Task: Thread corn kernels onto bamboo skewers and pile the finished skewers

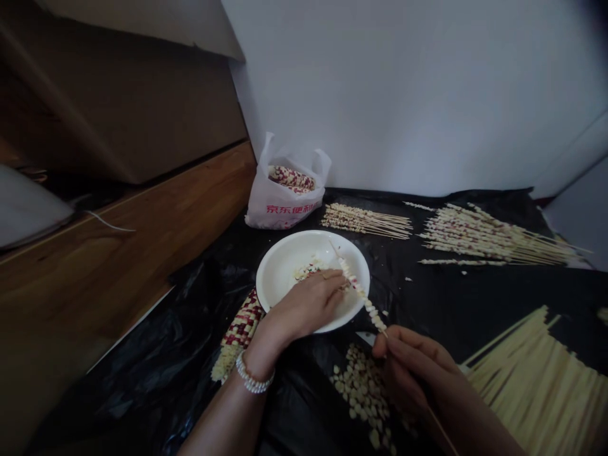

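Observation:
A bamboo skewer (pixel 357 286) threaded with pale and reddish corn kernels is pinched low down in my right hand (pixel 418 361), its tip pointing up over the bowl. My left hand (pixel 308 301), with a beaded bracelet at the wrist, reaches into the white bowl (pixel 272 263). Its fingers are curled together close to the skewer; the fingertips and anything between them are hidden. Loose corn kernels (pixel 308 269) lie in the bowl just beyond that hand. A partly stripped red-and-white corn cob (pixel 243 323) rests against the bowl's left side.
Behind the bowl stands a white plastic bag (pixel 285 212) of corn cobs. Two groups of threaded skewers (pixel 351 218) (pixel 475 237) lie at the back. Bare skewers (pixel 541 373) are heaped at right, and scattered kernels (pixel 363 386) lie in front on black plastic sheeting (pixel 166 354).

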Motion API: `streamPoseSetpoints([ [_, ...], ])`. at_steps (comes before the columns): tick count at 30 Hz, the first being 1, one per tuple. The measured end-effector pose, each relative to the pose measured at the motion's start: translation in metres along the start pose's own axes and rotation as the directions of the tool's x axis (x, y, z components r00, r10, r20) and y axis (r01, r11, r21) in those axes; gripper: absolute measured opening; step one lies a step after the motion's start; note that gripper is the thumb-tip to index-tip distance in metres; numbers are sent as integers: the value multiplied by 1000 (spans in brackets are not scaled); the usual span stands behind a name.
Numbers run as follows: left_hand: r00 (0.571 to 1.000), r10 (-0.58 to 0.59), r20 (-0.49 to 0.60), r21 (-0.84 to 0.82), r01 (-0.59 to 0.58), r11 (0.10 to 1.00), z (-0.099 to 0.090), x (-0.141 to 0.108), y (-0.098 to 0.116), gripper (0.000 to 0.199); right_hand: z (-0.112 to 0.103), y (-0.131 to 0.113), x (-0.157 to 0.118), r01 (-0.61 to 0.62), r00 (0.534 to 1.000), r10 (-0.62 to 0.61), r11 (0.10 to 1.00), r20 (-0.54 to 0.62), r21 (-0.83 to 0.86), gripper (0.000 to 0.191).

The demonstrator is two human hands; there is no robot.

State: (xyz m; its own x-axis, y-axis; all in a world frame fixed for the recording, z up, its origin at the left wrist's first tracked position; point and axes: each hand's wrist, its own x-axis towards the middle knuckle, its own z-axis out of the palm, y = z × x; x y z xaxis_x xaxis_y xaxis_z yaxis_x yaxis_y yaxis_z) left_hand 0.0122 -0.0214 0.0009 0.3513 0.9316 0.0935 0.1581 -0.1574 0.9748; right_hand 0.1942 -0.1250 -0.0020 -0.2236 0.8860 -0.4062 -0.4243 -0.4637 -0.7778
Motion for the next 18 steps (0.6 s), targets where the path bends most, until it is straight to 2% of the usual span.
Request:
streamPoseSetpoints([
  [1, 995, 53, 87, 132, -64, 989, 2, -1, 1, 11, -1, 1, 1, 3, 999, -4, 1000, 32, 8, 26],
  [3, 963, 130, 235, 359, -210, 909, 5, -2, 3, 24, -3, 4, 2, 17, 995, -19, 1000, 96, 21, 26],
  [6, 946, 167, 277, 520, -294, 802, 5, -3, 3, 41, -4, 7, 3, 22, 990, -27, 999, 139, 36, 27],
  [8, 950, 98, 296, 603, -265, 752, 5, -3, 4, 46, -3, 8, 3, 22, 989, -28, 999, 147, 46, 26],
  [12, 944, -118, 309, 713, -147, 685, 6, -4, 13, 49, -3, 8, 3, 47, 986, -55, 997, 154, 57, 26],
  [14, 943, -140, 301, 715, -126, 688, 7, -5, 15, 46, -2, 8, 3, 45, 988, -53, 997, 147, 57, 26],
  [18, 947, -126, 297, 628, -95, 772, 7, -6, 9, 36, 0, 6, 2, 27, 992, -29, 1000, 124, 14, 27],
])
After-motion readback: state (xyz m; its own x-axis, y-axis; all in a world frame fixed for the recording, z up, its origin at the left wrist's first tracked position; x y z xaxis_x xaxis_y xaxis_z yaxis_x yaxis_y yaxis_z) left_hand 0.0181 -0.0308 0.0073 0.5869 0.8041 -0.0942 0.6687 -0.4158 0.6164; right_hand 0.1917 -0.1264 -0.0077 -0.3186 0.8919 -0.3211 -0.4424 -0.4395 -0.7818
